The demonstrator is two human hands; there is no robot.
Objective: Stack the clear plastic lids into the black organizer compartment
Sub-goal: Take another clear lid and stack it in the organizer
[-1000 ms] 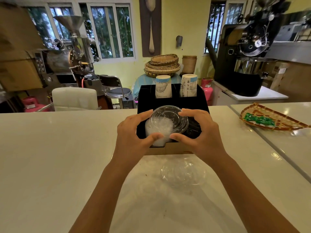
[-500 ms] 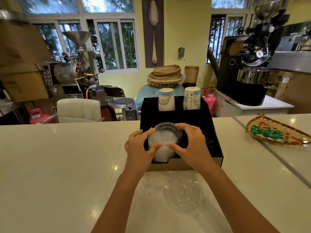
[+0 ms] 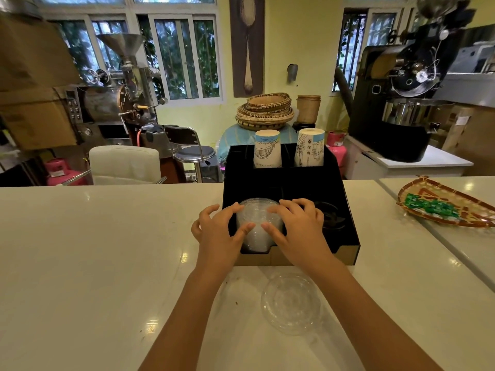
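Over the front-left compartment of the black box-shaped organizer, the left hand and right hand cup a stack of clear round plastic lids from either side, fingers spread and curved, thumbs pressing its near face. Both forearms reach forward from below. The stack sits down inside the compartment. One more clear lid lies flat on the white glossy counter, just before the organizer.
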